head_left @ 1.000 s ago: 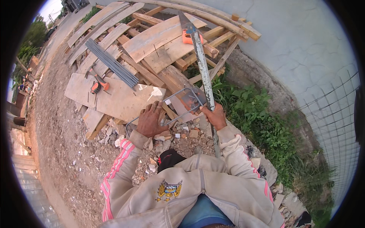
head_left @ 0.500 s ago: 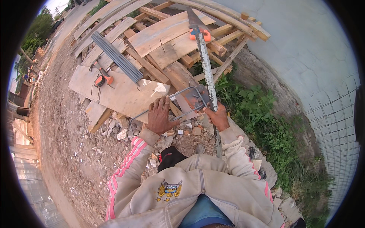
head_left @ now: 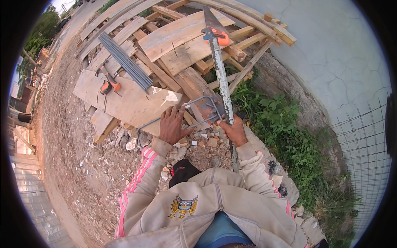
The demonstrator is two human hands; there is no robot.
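My left hand (head_left: 171,127) lies over a thin steel rod (head_left: 201,98) bent into a rectangular shape, its fingers resting across the rod and its thumb out to the right. With my right hand (head_left: 234,129) I grip a long metal bar (head_left: 221,72) with flaking white paint. Its bluish hooked far end lies in front of the handle of a handsaw (head_left: 221,36). The bar's near end reaches down close to my jacket. Just left of the bar, the bent rod crosses a dark metal plate (head_left: 202,108) on a thick timber; my fist partly hides the area.
Ahead is a pile of boards and beams (head_left: 182,35). A bundle of straight steel rods (head_left: 125,62), a claw hammer (head_left: 109,75) and an orange-black tape measure (head_left: 106,87) lie on it, among upright nails. Right are weeds (head_left: 277,118), a wall (head_left: 331,53) and wire mesh (head_left: 359,136).
The bar's far end has swung slightly left, and its bluish hook now shows against the saw. My right hand has shifted a little left with it; my left hand stays on the bent rod.
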